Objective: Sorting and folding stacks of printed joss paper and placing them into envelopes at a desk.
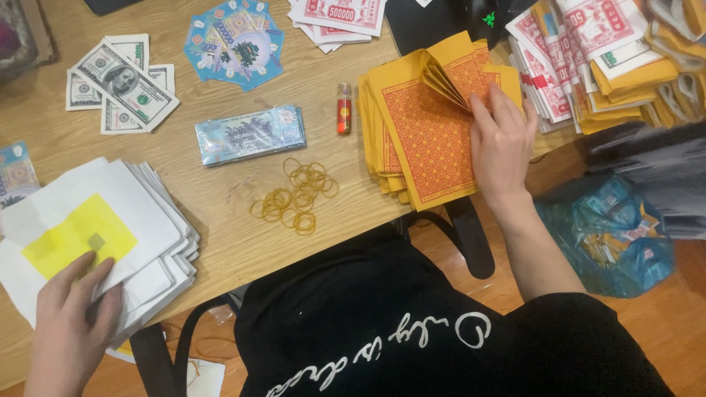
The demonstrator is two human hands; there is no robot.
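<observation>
Black top [412, 331] with white script at 6 o'clock, nearest the lens. Left hand [70, 323] at 8 o'clock, fingers spread flat on a white stack [140, 213] with a yellow square [77, 235] printed on the top sheet; thumb under the sheets' near edge, pressing rather than clenched. Right hand [504, 147] at 2 o'clock, fingers bent and pinching up a fan of folded leaves from an orange stack [426, 140], yellow paper with red-orange grid print, lying at the bench's [228, 242] near edge. Loose rubber bands [298, 195], yellow, scattered near centre, between the two stacks. Small red tube [343, 108] just beside the orange stack at its 9 o'clock. Wrapped blue note bundle [250, 134] at 11 o'clock from the bands. Green-grey bills [121, 84] fanned at 10 o'clock. Blue octagonal sheets [235, 40] at 12 o'clock. Red-and-white notes [342, 15] at the top edge, more of them with yellow bundles heaped at 2 o'clock [588, 59]. Blue plastic bag [607, 235] on the floor at 3 o'clock, below the right forearm.
</observation>
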